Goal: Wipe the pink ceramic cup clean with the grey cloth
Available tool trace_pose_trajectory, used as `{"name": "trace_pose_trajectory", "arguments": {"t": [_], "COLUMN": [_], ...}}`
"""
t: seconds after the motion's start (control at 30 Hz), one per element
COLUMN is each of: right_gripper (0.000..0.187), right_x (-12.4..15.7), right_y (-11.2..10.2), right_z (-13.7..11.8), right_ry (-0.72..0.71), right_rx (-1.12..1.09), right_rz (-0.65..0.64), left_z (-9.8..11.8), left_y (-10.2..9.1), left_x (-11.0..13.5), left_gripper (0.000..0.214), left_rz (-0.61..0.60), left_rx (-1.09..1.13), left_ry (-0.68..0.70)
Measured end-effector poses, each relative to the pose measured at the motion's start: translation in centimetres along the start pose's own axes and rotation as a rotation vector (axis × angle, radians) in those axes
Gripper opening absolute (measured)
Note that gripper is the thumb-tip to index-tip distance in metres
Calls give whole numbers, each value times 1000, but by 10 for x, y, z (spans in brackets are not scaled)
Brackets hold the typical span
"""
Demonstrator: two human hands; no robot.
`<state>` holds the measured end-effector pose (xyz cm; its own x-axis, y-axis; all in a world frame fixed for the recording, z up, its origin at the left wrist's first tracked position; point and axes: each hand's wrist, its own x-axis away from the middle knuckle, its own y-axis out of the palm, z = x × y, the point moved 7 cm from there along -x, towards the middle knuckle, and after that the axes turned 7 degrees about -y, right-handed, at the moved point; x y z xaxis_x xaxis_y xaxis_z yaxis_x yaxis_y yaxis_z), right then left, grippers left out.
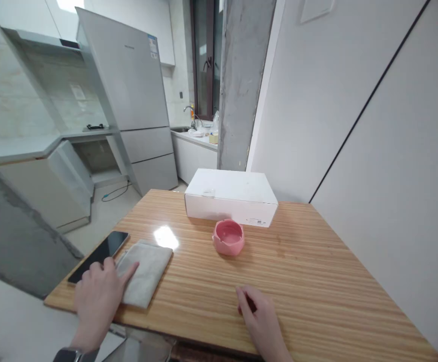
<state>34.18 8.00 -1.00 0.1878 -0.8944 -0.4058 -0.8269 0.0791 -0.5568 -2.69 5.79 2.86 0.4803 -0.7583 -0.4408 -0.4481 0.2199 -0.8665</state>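
Observation:
My left hand lies on the near left of the wooden table. Its fingers rest flat on a folded grey cloth, and its far edge touches a black phone lying beside the cloth. My right hand rests on the table near the front edge with its fingers curled under; I see nothing in it. A pink ceramic bowl stands in the middle of the table, beyond both hands. Behind the bowl lies a flat white cardboard box.
A white wall runs along the table's right side. A concrete pillar rises behind the box. A tall grey refrigerator, a kitchen counter and a sink with a tap stand further back on the left.

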Motion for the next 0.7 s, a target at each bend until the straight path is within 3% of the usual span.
{"name": "trace_pose_trajectory", "arguments": {"t": [0.23, 0.33, 0.57, 0.7], "right_gripper": [43, 44, 44, 45], "right_x": [0, 0, 0, 0], "right_y": [1, 1, 1, 0], "right_z": [2, 3, 2, 1], "right_ry": [8, 14, 16, 13], "right_rx": [-3, 7, 0, 12], "right_rz": [-6, -2, -14, -1], "left_z": [-2, -2, 4, 8], "left_y": [-9, -8, 12, 7], "left_x": [6, 7, -3, -3], "left_gripper": [66, 62, 46, 48], "left_rz": [6, -52, -151, -106], "left_rx": [-51, -22, 105, 183], "left_ry": [-82, -78, 82, 100]}}
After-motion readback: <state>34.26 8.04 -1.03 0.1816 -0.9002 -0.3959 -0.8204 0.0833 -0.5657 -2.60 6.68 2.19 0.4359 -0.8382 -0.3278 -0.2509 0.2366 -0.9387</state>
